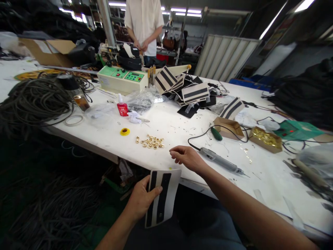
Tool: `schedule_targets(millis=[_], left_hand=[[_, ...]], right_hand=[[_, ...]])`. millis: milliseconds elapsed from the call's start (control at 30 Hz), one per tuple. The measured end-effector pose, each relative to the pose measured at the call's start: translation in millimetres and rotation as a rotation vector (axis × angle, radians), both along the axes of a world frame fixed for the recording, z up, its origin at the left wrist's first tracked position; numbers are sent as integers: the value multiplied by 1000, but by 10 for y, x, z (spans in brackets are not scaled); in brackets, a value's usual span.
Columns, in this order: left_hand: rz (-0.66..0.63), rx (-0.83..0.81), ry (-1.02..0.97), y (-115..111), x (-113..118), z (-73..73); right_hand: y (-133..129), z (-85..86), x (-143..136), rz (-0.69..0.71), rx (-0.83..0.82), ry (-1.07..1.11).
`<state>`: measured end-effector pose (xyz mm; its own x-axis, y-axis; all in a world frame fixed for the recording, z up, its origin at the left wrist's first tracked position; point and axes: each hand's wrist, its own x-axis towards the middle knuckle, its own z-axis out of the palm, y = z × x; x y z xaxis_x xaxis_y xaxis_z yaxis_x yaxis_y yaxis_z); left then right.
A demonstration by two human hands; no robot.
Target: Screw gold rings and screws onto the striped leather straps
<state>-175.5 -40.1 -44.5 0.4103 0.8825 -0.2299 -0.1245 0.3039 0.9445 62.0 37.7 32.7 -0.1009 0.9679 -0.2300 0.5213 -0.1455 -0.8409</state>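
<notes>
A white panel with black stripes (169, 194) is held upright at the table's front edge by my left hand (142, 198), its thumb across the front. A small round metal piece shows near the panel's bottom. My right hand (186, 157) hovers over the table edge, above and right of the panel. Its fingers are curled together, and whether anything small is between them cannot be made out. Just left of that hand lies a pile of small gold hardware pieces (153, 142). A grey electric screwdriver (220, 161) rests on the table to its right.
A yellow ring (125, 131) and a red bottle (122, 108) stand left of the hardware. Farther back are a green-topped machine (122, 79) and stacked striped panels (195, 93). Small boxes (228, 127) sit right; coiled cords (36, 97) lie left. A person stands behind the table.
</notes>
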Motion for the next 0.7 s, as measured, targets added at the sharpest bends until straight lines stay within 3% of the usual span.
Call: schedule_targets(millis=[133, 300, 700], left_hand=[[19, -61, -1, -70, -10, -110], [26, -86, 67, -151, 20, -121], [-54, -92, 66, -300, 60, -207]], right_hand=[[287, -245, 2, -3, 222, -305], [551, -403, -135, 33, 305, -417], [561, -412, -176, 49, 350, -549]])
